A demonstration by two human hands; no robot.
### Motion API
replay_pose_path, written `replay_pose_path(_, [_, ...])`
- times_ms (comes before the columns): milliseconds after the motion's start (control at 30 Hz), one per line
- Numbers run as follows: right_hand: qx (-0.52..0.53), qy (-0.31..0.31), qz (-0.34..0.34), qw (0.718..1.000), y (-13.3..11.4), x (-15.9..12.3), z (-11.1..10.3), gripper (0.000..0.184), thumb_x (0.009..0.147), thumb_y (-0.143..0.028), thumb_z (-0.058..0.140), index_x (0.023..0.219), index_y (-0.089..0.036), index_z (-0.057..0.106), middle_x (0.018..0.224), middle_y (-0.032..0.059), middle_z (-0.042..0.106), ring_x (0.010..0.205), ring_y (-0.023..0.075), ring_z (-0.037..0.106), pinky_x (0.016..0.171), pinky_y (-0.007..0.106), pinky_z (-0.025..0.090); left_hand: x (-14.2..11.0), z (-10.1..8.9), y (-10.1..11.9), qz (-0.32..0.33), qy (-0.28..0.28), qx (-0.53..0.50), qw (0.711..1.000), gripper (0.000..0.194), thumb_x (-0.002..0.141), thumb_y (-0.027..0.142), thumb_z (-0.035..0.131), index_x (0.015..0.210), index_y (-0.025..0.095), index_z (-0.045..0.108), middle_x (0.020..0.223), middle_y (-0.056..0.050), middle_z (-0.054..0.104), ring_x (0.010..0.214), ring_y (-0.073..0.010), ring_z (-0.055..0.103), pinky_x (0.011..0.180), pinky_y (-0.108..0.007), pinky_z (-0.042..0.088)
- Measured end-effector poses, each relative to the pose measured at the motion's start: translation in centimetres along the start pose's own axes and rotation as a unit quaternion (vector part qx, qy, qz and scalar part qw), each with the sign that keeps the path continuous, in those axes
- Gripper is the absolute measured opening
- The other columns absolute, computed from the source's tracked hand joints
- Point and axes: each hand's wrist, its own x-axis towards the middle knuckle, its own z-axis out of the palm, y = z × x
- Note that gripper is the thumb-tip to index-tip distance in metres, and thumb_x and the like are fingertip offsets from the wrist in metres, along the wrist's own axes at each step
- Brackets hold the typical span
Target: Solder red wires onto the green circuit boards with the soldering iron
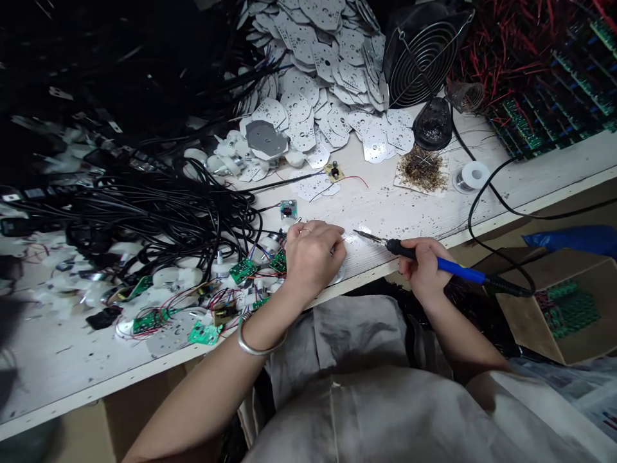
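Note:
In my right hand point(427, 267) is a soldering iron point(460, 270) with a blue handle, its bare metal tip pointing left toward my other hand. Fingers curled, my left hand point(315, 254) rests low over the white bench near its front edge. Whatever those fingers hold is hidden beneath them. A gap separates the iron's tip from the left fingertips. Close behind the left hand lies a small green circuit board point(288, 209) on a black cable. A yellowish board point(333, 171) with a thin red wire sits farther back.
Left of my hands spread black cables point(193, 206) and white plastic parts with wired boards. Grey-white plates point(313, 71) are heaped behind. A fan point(424, 61), a solder spool point(471, 176) and a debris-covered pad point(421, 170) stand right. A box of boards point(554, 308) is below the bench.

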Motion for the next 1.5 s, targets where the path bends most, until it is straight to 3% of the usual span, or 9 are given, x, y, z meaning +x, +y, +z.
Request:
replay_pose_path(133, [-0.021,-0.04,0.004,0.999,-0.2,-0.2,0.1,0.033,0.091,-0.049,0.058,0.083,-0.019,0.071,0.043,-0.0052,0.054,0.032,0.0096,0.047,0.031,0.019,0.034,-0.1,0.5,-0.2,0.019,0.031,0.018,0.999,0.019,0.083,0.011,0.057,0.071,0.021,0.067,0.099,0.0,0.078,0.096,-0.0221,0.069,0.095,-0.043,0.041])
replay_pose_path(567, [-0.074,-0.074,-0.055,0.993,1.0,-0.1,-0.4,0.028,0.094,-0.043,0.056,0.086,-0.023,0.074,0.048,-0.0043,0.059,0.036,0.0112,0.052,0.035,0.023,0.04,-0.4,0.7,-0.5,0.062,0.072,0.032,0.995,0.018,0.082,0.011,0.059,0.069,0.021,0.066,0.095,0.002,0.079,0.089,-0.0199,0.071,0.091,-0.041,0.044])
replay_pose_path(867, [-0.047,-0.067,-0.037,0.996,0.2,0.0,-0.2,0.032,0.094,-0.046,0.056,0.085,-0.02,0.073,0.047,-0.0042,0.057,0.034,0.0097,0.049,0.032,0.02,0.036,-0.3,0.6,-0.6,0.064,0.059,0.025,0.996,0.019,0.084,0.013,0.059,0.069,0.021,0.068,0.096,0.002,0.079,0.09,-0.0205,0.071,0.093,-0.043,0.044])
replay_pose_path(1067, [-0.1,-0.108,-0.068,0.987,0.7,0.1,-0.7,0.029,0.095,-0.044,0.055,0.089,-0.023,0.075,0.05,-0.0034,0.061,0.037,0.011,0.053,0.035,0.022,0.041,-0.3,0.5,-0.6,0.06,0.057,0.027,0.996,0.019,0.084,0.013,0.059,0.069,0.022,0.068,0.097,0.003,0.079,0.09,-0.0201,0.071,0.092,-0.042,0.045])
replay_pose_path(1267, [-0.069,-0.075,-0.065,0.993,0.9,0.0,-0.7,0.033,0.095,-0.047,0.054,0.087,-0.021,0.074,0.047,-0.0036,0.057,0.036,0.0116,0.052,0.036,0.023,0.041,-0.2,0.4,-0.5,0.056,0.048,0.028,0.997,0.018,0.083,0.013,0.06,0.069,0.022,0.068,0.097,0.004,0.079,0.091,-0.0204,0.071,0.094,-0.042,0.044])
replay_pose_path(1500, [-0.056,-0.081,-0.067,0.993,1.2,-0.1,-0.8,0.032,0.096,-0.046,0.054,0.089,-0.022,0.074,0.047,-0.0041,0.056,0.036,0.0108,0.05,0.037,0.022,0.041,-0.2,0.3,-0.5,0.045,0.032,0.025,0.998,0.019,0.084,0.014,0.059,0.071,0.022,0.07,0.099,0.003,0.079,0.093,-0.0208,0.071,0.096,-0.043,0.044])
